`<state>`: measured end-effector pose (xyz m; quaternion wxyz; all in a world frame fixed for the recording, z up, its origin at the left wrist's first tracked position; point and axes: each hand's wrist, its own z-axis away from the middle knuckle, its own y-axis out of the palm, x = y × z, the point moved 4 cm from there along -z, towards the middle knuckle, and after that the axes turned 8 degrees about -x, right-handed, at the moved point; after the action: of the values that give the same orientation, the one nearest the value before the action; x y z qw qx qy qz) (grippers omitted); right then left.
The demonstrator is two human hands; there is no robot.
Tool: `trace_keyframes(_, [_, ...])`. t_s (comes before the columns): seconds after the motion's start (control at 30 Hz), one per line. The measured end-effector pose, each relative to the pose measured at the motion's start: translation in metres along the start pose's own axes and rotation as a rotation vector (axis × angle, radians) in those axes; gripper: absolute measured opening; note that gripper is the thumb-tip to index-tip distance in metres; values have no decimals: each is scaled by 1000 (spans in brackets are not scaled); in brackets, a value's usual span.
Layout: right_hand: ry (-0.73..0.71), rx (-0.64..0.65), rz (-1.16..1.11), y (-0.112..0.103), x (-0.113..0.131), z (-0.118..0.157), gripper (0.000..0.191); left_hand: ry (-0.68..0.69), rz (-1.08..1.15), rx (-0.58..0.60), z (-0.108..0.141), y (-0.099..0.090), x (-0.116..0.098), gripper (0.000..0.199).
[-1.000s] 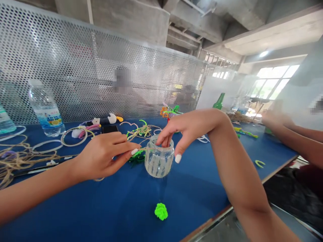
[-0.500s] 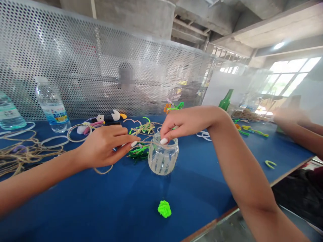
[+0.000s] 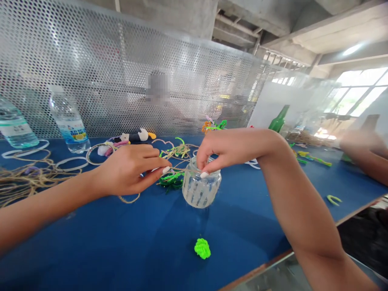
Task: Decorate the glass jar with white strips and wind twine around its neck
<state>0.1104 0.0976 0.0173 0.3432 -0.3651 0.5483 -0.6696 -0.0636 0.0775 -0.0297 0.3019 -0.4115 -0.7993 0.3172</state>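
The left hand (image 3: 127, 171) pinches a strand of jute twine (image 3: 178, 169) in a narrow grip between thumb and fingertips. The strand runs right from that pinch to the mouth of a ribbed glass jar (image 3: 201, 189), which stands upright on a blue tabletop (image 3: 91, 242). The right hand (image 3: 224, 151) arches over the jar in a narrow grip at the rim, with its fingers at the mouth and its thumb on the near side. Whether those fingers also trap the twine is hidden.

Just left of the jar and touching neither hand lies a tangle of green pipe cleaner (image 3: 172, 180); a looser snarl of yellow-green twisted pipe cleaner and twine (image 3: 177, 151) sits farther back. Nearer on the table, well apart from the jar, rests a bright green pipe-cleaner knot (image 3: 202, 248).

To the left lie a heap of loose jute twine (image 3: 30, 173) and thin hoops (image 3: 72, 163), with two plastic water bottles (image 3: 69, 119) (image 3: 15, 125) beyond them — one upright, one further left — and a small plush toy (image 3: 136, 135) at the far edge. A perforated metal screen (image 3: 121, 72) stands along that edge. At far right, beside a green glass bottle (image 3: 279, 119), a co-worker's blurred hand (image 3: 360, 141) reaches in.
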Motion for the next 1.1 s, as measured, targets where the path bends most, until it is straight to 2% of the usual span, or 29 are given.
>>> trace_keyframes(0.13, [-55, 34, -54, 0, -5, 1, 17, 31, 35, -1, -3, -9, -8, 24])
trace_keyframes(0.27, [-37, 46, -95, -1, -15, 3, 17, 112, -18, -24, -5, -13, -18, 24])
trace_keyframes(0.4, [-32, 42, -147, -4, -22, 5, 19, 94, -74, -16, -4, -11, -21, 25])
trace_keyframes(0.53, [-24, 25, -148, -4, -17, 5, 28, 97, -113, -45, -1, -8, -17, 22])
trace_keyframes(0.67, [25, 43, -122, 1, -7, -3, 21, 132, -112, -116, 0, -4, -10, 22])
trace_keyframes(0.83, [122, 89, -102, 8, -3, -10, 15, 122, -98, -107, 0, 0, -6, 22])
trace_keyframes(1.1, [47, 132, -110, 8, -3, -7, 7, 107, -65, -81, 1, -1, -20, 24])
